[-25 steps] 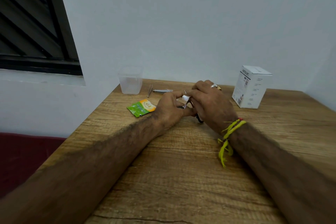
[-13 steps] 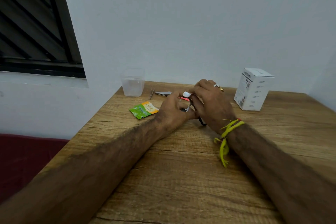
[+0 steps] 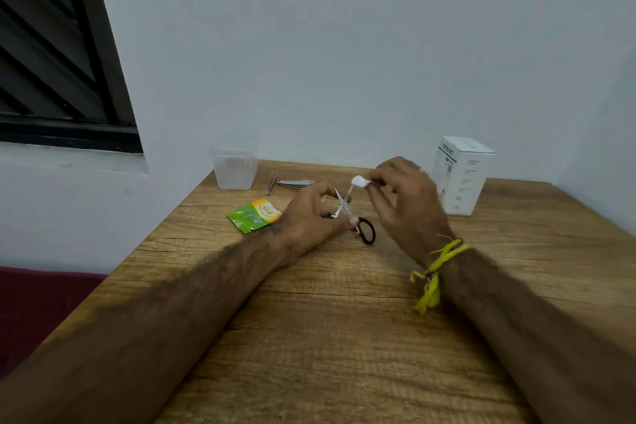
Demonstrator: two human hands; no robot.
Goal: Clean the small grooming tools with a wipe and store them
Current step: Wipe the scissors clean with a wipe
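Lifted right hand (image 3: 406, 196) pinches wipe (image 3: 359, 181) at opened scissors (image 3: 347, 213).

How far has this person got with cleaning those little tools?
Early on, it looks. Done: the green wipe sachet lies on the table, apparently already opened. In hand: the left hand holds small scissors, blades apart, while the right hand pinches a white wipe at a blade tip. Left: tweezers and nail clippers lie beside the clear container, which looks empty.
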